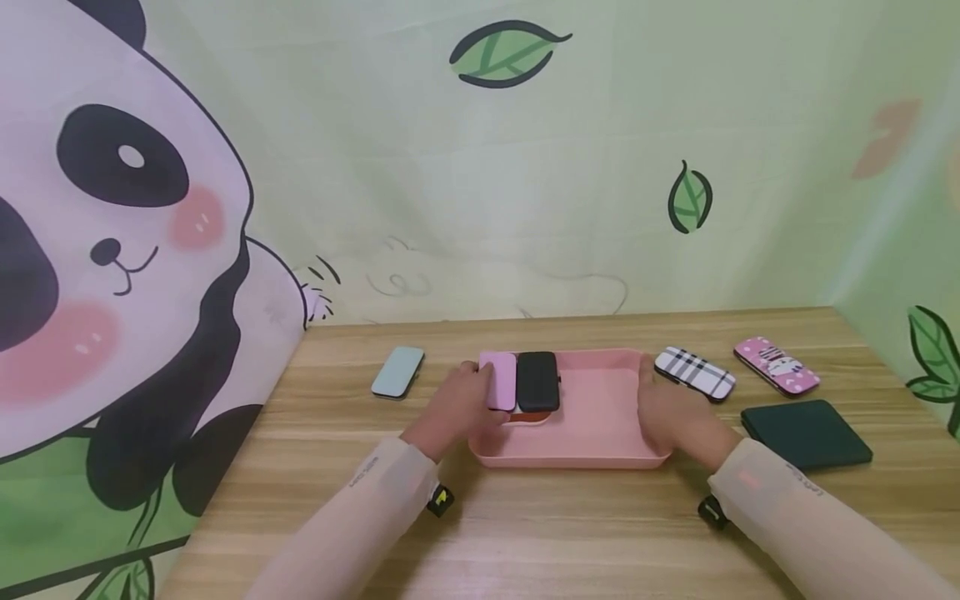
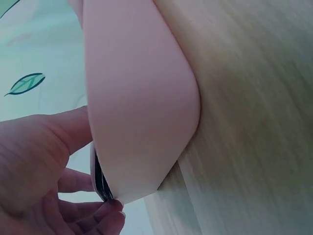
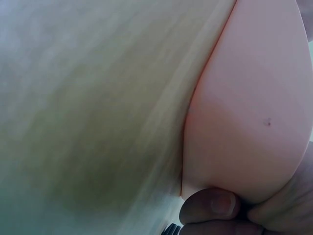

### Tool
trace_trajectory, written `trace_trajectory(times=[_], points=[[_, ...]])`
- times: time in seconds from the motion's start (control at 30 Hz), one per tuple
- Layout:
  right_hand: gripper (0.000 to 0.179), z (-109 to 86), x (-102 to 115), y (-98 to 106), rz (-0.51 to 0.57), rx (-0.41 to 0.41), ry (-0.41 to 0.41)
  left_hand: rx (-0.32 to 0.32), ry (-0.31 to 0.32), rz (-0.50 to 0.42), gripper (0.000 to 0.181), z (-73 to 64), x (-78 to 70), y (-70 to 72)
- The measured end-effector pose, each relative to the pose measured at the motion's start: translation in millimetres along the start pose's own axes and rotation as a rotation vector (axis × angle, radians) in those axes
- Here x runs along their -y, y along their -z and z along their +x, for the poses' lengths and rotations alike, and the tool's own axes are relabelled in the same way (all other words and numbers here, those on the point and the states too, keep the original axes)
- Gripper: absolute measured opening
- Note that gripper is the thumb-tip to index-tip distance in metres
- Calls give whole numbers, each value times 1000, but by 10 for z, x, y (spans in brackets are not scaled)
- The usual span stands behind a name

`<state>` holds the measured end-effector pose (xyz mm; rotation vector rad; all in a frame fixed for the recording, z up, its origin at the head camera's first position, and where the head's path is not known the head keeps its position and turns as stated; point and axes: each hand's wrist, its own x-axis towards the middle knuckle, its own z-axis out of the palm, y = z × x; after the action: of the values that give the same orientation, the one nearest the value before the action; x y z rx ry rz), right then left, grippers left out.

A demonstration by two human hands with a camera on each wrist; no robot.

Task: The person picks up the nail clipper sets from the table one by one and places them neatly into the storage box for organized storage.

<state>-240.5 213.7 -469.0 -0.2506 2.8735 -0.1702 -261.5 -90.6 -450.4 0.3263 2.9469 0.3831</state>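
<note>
A shallow pink tray [image 1: 607,417] lies on the wooden table. Inside its left part, a flat pink-purple case [image 1: 504,379] with rounded corners sits beside a black case [image 1: 537,382]. My left hand [image 1: 465,408] reaches over the tray's left edge and pinches the pink-purple case; the left wrist view shows the thumb and fingers about that case's dark edge [image 2: 101,178]. At the tray's right end, my right hand [image 1: 678,417] grips the side wall, with curled fingers [image 3: 210,203] against the outside in the right wrist view. A reddish-brown item [image 1: 529,417] is partly hidden under the cases.
A pale blue-green case [image 1: 398,372] lies left of the tray. To the right are a plaid case [image 1: 694,372], a pink patterned case [image 1: 777,365] and a dark green flat item [image 1: 808,434]. Behind the table hangs a panda-printed cloth [image 1: 525,208].
</note>
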Motion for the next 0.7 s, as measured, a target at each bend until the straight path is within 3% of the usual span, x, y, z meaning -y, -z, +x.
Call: trace_trajectory(times=[0.43, 0.7], points=[[80, -11, 7, 25, -2, -2, 7, 22, 8, 58, 87, -19, -3, 26], [81, -6, -1, 22, 0, -2, 2, -4, -14, 60, 84, -23, 12, 22]])
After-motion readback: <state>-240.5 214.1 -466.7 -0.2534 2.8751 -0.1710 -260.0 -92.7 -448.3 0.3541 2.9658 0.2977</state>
